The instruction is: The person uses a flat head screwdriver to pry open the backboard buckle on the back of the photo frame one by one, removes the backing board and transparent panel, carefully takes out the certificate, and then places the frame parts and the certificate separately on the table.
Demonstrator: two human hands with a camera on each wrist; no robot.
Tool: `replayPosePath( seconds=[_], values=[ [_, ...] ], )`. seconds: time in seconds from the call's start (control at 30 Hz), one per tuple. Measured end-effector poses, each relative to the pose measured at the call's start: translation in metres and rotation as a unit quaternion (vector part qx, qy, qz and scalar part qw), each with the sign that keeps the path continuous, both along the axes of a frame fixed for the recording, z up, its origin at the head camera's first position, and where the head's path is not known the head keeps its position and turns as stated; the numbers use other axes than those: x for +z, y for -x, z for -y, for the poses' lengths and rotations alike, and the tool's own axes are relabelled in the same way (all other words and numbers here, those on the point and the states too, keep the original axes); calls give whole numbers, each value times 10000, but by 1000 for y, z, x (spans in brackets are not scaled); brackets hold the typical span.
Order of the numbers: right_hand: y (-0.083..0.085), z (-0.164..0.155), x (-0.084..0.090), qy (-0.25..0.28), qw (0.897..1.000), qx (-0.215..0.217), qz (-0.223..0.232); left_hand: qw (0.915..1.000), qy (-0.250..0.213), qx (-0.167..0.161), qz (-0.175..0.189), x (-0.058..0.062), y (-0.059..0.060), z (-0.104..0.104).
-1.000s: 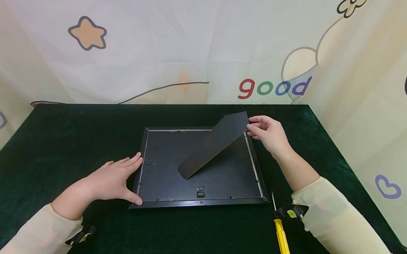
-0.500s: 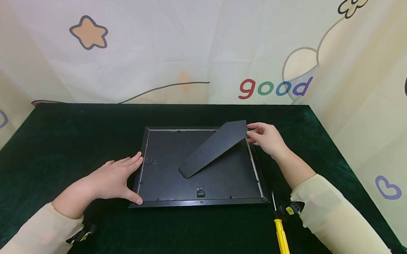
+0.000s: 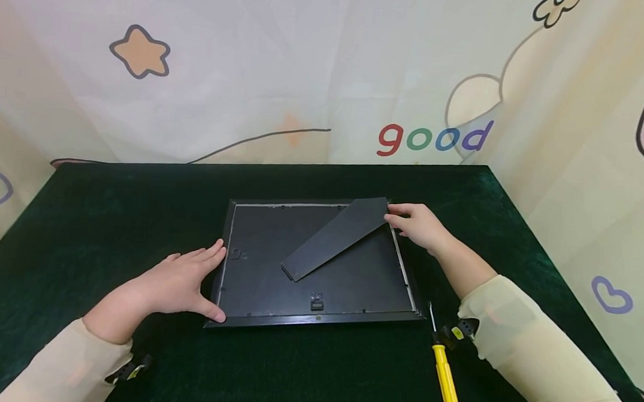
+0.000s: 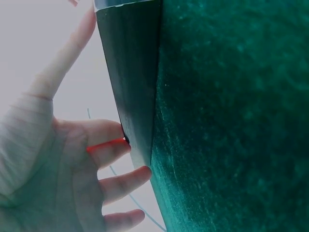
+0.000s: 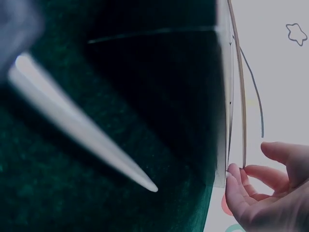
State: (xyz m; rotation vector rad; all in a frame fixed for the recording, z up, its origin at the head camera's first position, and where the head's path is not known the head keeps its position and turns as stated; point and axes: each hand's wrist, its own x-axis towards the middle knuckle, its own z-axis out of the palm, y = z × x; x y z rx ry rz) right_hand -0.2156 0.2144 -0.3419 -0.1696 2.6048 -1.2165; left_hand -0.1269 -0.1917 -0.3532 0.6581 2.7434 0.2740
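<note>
1. Lower than a second ago, the easel stand [image 3: 335, 237] lies nearly flat on the frame's backing, its free end pinched by the right hand [image 3: 419, 225].
2. Left hand [image 3: 180, 283], fingers straight, presses the left edge of the black picture frame [image 3: 317, 318], which lies face down mid-table.
3. "good" [image 3: 434, 139] in coloured letters shows on the cartoon backdrop.
4. Dark green velvet cloth [image 3: 83, 226] covers the table; a yellow-handled screwdriver [image 3: 444, 374] lies beside the frame's near right corner.

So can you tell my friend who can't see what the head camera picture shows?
A black picture frame lies face down on a green table. The right hand holds its stand flap; the left hand rests against its edge. A yellow screwdriver lies nearby.
</note>
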Motion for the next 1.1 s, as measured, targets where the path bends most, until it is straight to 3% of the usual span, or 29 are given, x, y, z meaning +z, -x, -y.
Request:
replayPosePath(
  seconds=[0.23,0.57,0.9,1.1],
  values=[
    [4,-1,-2,-710,9968,222,-297,10000,-31,-25,-17,0,0,-1],
    [7,0,-6,-1185,9910,485,-392,10000,20,23,47,0,1,0],
    [2,4,-1,-2004,9743,853,-575,10000,3,15,55,1,1,0],
    [-7,2,5,-1983,9736,1030,-464,9999,16,39,103,0,1,0]
  ],
)
